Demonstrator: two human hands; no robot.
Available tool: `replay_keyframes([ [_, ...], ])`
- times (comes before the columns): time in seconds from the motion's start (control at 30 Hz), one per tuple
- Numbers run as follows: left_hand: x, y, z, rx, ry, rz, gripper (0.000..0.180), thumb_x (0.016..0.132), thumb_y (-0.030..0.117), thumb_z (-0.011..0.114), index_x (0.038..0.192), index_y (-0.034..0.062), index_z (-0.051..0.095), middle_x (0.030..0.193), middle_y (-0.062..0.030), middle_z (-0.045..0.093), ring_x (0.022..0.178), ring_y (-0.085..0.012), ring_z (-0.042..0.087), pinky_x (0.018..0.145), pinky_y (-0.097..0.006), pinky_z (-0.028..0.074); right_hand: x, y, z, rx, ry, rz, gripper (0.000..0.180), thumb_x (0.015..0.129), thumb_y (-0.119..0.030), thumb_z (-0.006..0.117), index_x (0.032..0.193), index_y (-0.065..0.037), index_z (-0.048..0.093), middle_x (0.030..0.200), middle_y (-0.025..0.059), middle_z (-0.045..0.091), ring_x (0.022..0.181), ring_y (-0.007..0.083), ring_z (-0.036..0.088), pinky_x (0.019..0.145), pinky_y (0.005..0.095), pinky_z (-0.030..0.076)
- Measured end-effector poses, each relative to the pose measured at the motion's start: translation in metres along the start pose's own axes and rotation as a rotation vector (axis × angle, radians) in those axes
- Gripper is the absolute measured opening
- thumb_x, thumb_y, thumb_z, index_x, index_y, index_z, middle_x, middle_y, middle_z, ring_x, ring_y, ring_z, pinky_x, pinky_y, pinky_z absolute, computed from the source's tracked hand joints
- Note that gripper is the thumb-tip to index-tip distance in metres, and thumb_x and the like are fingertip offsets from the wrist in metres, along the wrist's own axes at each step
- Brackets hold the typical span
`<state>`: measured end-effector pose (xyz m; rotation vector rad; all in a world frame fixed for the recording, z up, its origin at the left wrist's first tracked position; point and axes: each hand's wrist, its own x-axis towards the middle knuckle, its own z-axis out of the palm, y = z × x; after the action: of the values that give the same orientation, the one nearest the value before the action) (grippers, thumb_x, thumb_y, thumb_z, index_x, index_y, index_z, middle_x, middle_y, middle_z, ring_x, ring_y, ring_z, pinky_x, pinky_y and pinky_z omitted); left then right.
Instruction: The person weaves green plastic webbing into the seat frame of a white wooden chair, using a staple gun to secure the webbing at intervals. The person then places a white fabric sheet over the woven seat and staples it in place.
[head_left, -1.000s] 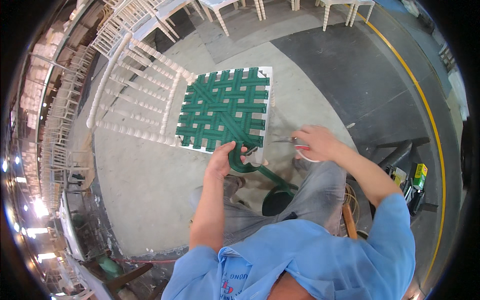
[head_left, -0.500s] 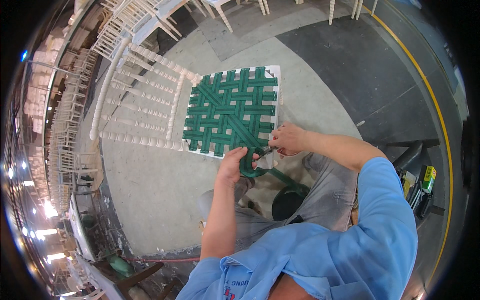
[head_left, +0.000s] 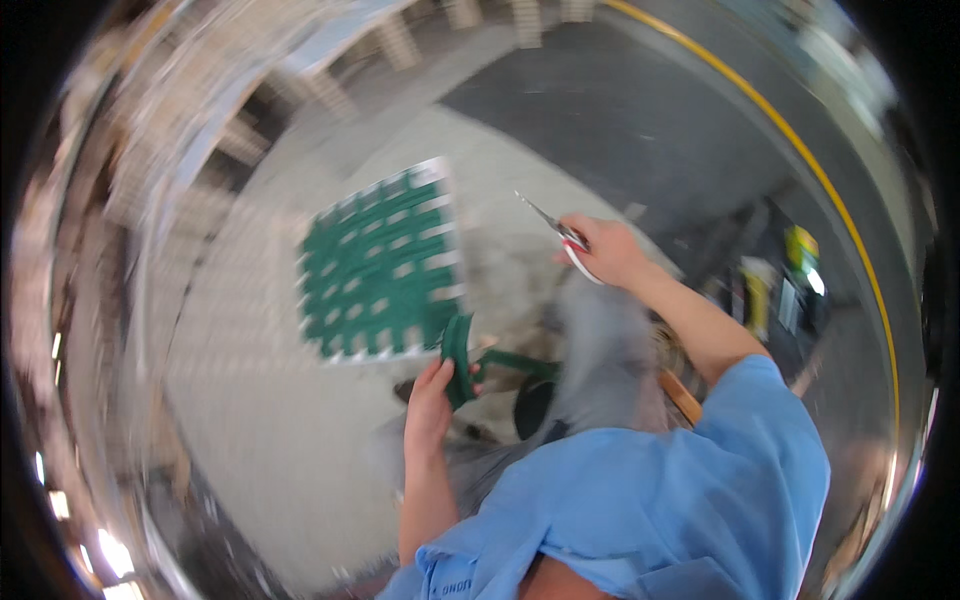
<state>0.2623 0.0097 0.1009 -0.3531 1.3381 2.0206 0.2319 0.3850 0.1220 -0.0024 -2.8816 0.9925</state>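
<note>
Got one chair (head_left: 447, 205) on the floor (head_left: 260, 450) toward 10 o'clock: long axis roughly 9-to-3, back toward 9, green webbed seat (head_left: 375, 278) toward 3. Can't count spindles or webbing strips, smeared by blur. Note one dark round container (head_left: 533, 407) at 5, partly hidden by a trouser leg (head_left: 605, 345). Gripping one folded green strap (head_left: 460, 368), long axis near 12-to-6, in fingers of left hand (head_left: 430, 400), by the seat's 5 o'clock corner; can't tell if joined to seat. Gripping one pair of scissors (head_left: 568, 235) in fingers of right hand (head_left: 600, 250) at 2; pointing to 10, handles partly covered.
</note>
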Motion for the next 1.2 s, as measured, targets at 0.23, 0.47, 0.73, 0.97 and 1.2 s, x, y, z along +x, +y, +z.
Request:
replay_keyframes([
  [0.23,0.070,-0.099,0.029,0.309,0.014,0.054,0.025,0.103,0.023,0.054,0.115,0.0021,0.059,0.101,-0.0084,0.065,0.080,-0.0243,0.066,0.075,-0.038,0.055,-0.224,0.079,-0.096,-0.173,0.646,0.791,0.061,0.083,-0.049,0.076,0.127,-0.012,0.056,0.090,0.0169,0.070,0.086,0.0350,0.069,0.076,0.0411,0.052],
  [0.47,0.115,-0.102,0.020,0.940,0.179,0.407,0.032,0.102,0.023,0.048,0.108,-0.0055,0.061,0.101,-0.0188,0.067,0.096,-0.0373,0.063,0.086,-0.044,0.048,-0.367,0.110,-0.121,-0.506,0.538,1.291,0.045,0.088,-0.034,0.066,0.124,-0.007,0.060,0.110,0.0218,0.068,0.106,0.0400,0.064,0.089,0.0490,0.051],
  [0.73,0.079,-0.086,-0.002,1.107,0.532,0.299,0.038,0.101,0.029,0.045,0.112,-0.0033,0.063,0.109,-0.0276,0.066,0.107,-0.0454,0.060,0.092,-0.050,0.046,-0.210,0.113,-0.119,-0.490,0.572,0.684,0.035,0.088,-0.018,0.068,0.121,-0.005,0.063,0.117,0.0188,0.061,0.109,0.0357,0.060,0.093,0.0423,0.048],
  [0.97,0.052,-0.105,-0.034,0.631,0.918,0.086,0.034,0.098,0.022,0.053,0.108,-0.0074,0.065,0.102,-0.0210,0.068,0.096,-0.0337,0.064,0.086,-0.043,0.049,0.129,0.064,0.023,0.029,0.195,-0.037,0.031,0.089,-0.021,0.069,0.116,-0.006,0.066,0.105,0.0140,0.069,0.096,0.0290,0.067,0.085,0.0380,0.053],
  [1.2,0.076,-0.102,-0.033,-0.228,0.912,0.143,0.023,0.100,0.011,0.051,0.102,-0.0077,0.065,0.087,-0.0120,0.065,0.063,-0.0227,0.063,0.057,-0.037,0.055,0.310,-0.023,0.172,0.020,-0.273,-0.008,0.054,0.096,-0.050,0.053,0.119,-0.003,0.067,0.113,0.0174,0.070,0.108,0.0334,0.065,0.094,0.0414,0.049],
])
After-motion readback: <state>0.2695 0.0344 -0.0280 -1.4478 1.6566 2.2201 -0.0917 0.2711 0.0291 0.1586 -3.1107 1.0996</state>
